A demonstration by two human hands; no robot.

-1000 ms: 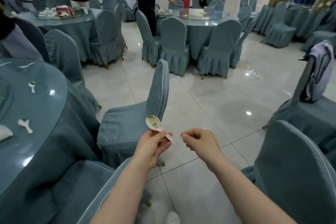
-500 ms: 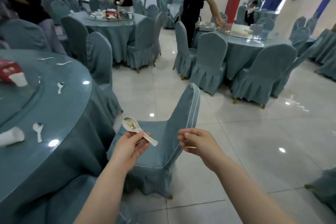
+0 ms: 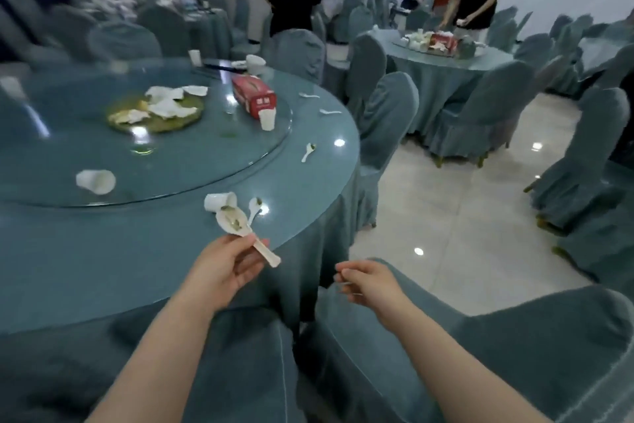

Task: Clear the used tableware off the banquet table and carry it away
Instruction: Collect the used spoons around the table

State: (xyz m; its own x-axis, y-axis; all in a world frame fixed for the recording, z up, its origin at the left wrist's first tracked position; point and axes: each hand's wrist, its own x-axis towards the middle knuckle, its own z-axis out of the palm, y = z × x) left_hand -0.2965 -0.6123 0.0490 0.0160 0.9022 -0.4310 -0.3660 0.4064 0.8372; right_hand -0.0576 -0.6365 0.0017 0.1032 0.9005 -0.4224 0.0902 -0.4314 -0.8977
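We are seeing a white ceramic spoon (image 3: pixel 236 223) with greenish food scraps in its bowl, tilting up and away while the left hand (image 3: pixel 228 266) is pinching its handle above the counter (image 3: pixel 171 251) edge. A second soiled spoon (image 3: pixel 254 208) is lying just beyond it beside a tipped paper cup (image 3: pixel 219 201). Another spoon (image 3: pixel 308 151) is resting farther along the rim. A cup (image 3: pixel 96 181) is lying on its side on the glass turntable (image 3: pixel 206 162), and one cup (image 3: pixel 267 119) is standing upside down there

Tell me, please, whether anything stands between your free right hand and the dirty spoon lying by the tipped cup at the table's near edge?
Nothing visible does. The right hand is over a chair back; the spoon lies ahead-left by the tipped cup. Only the spoon in the left hand hovers nearby.
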